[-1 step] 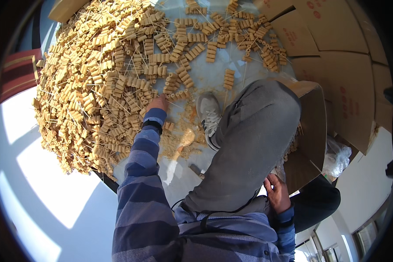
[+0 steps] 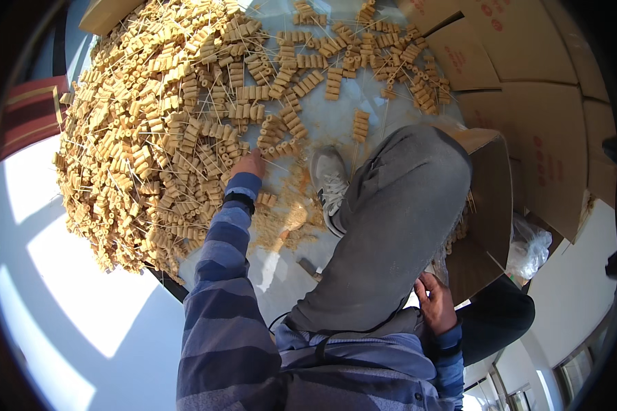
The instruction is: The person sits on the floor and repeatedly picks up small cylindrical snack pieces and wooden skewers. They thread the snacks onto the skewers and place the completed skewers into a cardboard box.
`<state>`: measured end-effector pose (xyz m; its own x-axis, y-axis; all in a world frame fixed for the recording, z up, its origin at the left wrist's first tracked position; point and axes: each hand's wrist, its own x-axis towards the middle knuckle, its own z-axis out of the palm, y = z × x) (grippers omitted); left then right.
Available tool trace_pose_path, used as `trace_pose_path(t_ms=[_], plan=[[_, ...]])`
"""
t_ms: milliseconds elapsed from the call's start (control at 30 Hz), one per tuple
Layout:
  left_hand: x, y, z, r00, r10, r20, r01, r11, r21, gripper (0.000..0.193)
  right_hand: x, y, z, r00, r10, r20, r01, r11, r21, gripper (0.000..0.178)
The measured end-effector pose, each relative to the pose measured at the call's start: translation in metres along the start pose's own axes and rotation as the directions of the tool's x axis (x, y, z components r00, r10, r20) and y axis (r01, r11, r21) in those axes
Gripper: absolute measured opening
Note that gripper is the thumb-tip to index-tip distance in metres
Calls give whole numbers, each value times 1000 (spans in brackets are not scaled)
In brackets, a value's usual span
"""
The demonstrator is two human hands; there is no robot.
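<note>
My left hand reaches to the right edge of a large heap of tan, ridged tube-shaped food pieces threaded on thin sticks. Its fingers are drawn together against the skewers there, and what they hold is hidden. Just beyond the fingertips lies a skewer of these pieces. My right hand is beside my raised thigh, thumb and fingers curled in. It is close to the clear plastic liner of an open cardboard box, and I cannot see what is in its grip.
Loose skewers lie scattered on the pale surface ahead. My shoe stands among crumbs. Flattened cartons stand at the right, with a crumpled clear plastic bag below. A dark red panel is at the far left.
</note>
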<state>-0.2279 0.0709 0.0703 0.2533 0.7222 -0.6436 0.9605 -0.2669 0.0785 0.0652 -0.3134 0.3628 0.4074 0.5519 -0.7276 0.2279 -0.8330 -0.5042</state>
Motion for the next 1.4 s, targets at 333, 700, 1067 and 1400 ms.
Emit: trace_pose_path(t_ms=[333,700,1067,1400], plan=[[-62,-75,-92,919,-46,-391,-225,753,-618,28,-20,-16,-5,992,-122,-44,123,992,11,26],[-196,-52,-190,847,-191,-496,-531,-281,-800,26,-73,-66,-30,919,-372,-134,387,775,499,24],[-332,125,-198,803,335,-493,-87,-752,-653,21,-79,-131,-6,774,-620,127,332,569,752,46],[-398,216,-164,707,693,-143,220,-408,-886,40,-70,-121,-17,846,-534,15,77,151,985,30]])
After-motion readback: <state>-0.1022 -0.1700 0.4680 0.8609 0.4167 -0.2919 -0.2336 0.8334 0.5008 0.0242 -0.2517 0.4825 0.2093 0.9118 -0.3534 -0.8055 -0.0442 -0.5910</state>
